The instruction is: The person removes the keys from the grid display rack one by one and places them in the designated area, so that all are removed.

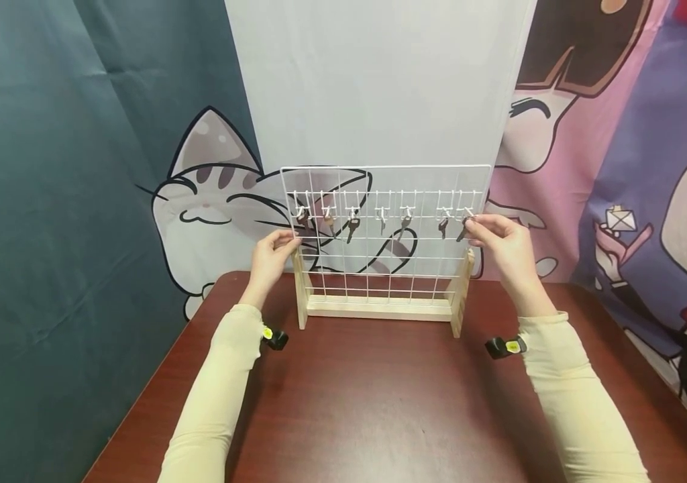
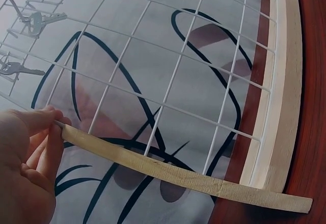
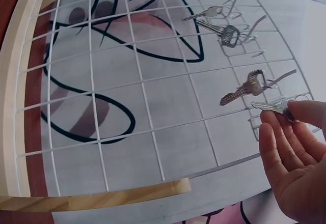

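A white wire grid rack [image 1: 386, 166] stands upright in a light wooden base [image 1: 380, 310]. Several keys hang from hooks along its upper part, among them a dark key [image 1: 352, 229] left of the middle. At the grid's left edge, just above the wooden upright [image 2: 137, 158], my left hand [image 1: 269, 260] pinches the wire frame between thumb and fingers. My right hand [image 1: 505, 249] is at the far right hook, where thumb and fingertips pinch a silver key [image 3: 270, 106] by its head. A bronze-coloured key [image 3: 247, 88] hangs close beside it on the neighbouring hook.
The rack stands on a reddish-brown table [image 1: 374, 396], toward its back edge. Behind it hang a white panel [image 1: 380, 80] and a cloth printed with a cartoon cat [image 1: 207, 215]. A cartoon-printed cloth [image 1: 639, 168] covers the right side.
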Motion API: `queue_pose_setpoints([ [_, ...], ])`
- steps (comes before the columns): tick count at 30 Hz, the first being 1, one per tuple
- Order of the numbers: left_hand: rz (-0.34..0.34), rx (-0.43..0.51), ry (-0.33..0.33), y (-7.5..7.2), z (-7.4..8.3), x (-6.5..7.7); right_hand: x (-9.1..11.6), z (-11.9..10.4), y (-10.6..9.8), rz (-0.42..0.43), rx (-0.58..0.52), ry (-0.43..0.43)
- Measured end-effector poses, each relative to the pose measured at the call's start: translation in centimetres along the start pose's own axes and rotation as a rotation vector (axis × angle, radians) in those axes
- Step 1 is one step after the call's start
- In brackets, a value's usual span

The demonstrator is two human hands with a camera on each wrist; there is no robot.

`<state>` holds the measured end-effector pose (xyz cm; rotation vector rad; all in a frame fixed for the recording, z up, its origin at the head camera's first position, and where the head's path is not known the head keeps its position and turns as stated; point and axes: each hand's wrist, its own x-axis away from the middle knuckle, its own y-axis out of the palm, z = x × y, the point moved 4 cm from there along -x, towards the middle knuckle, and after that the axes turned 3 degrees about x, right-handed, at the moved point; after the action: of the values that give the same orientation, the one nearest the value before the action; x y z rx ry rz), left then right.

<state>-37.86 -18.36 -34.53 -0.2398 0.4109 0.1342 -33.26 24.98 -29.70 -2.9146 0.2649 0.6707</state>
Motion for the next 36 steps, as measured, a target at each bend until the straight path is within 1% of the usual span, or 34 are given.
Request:
queue_pose_setpoints([
  [4,0.005,0.023,0.002,0.1,-2.4,-0.9,0.7,-0.4,-0.5,-0.003,-0.071,-0.009],
  [7,0.009,0.020,0.012,0.1,-2.8,-1.0,1.1,-0.9,-0.8,-0.007,-0.126,-0.021],
  [9,0.010,0.022,0.020,0.2,-2.8,-1.0,1.4,-1.4,-1.1,-0.008,-0.132,-0.027],
  [13,0.008,0.005,0.017,0.2,-2.6,-0.9,2.0,-2.0,-1.9,0.012,-0.048,-0.020],
  [16,0.010,-0.003,0.017,0.1,-2.5,-0.9,2.3,-1.9,-2.5,0.018,0.001,-0.005],
  [19,0.013,0.010,0.017,-0.1,-2.4,-1.0,2.6,-1.3,-2.9,0.011,0.042,0.021],
  [24,0.009,0.017,0.002,-0.3,-2.4,-1.1,3.2,0.6,-3.8,-0.010,0.120,0.085],
  [27,0.003,0.016,-0.012,-0.4,-2.1,-1.0,3.9,2.0,-4.3,-0.035,0.156,0.096],
  [28,-0.001,0.007,-0.015,-0.4,-1.6,-0.8,4.2,2.5,-4.5,-0.048,0.168,0.097],
  [30,-0.009,0.007,-0.020,-0.4,-0.7,-0.3,4.8,3.5,-4.7,-0.081,0.228,0.103],
  [34,-0.020,-0.004,-0.015,-0.3,1.3,0.6,6.1,5.5,-5.0,-0.149,0.293,0.129],
  [36,-0.020,0.000,-0.015,-0.3,1.6,0.8,6.6,6.4,-5.1,-0.175,0.300,0.142],
])
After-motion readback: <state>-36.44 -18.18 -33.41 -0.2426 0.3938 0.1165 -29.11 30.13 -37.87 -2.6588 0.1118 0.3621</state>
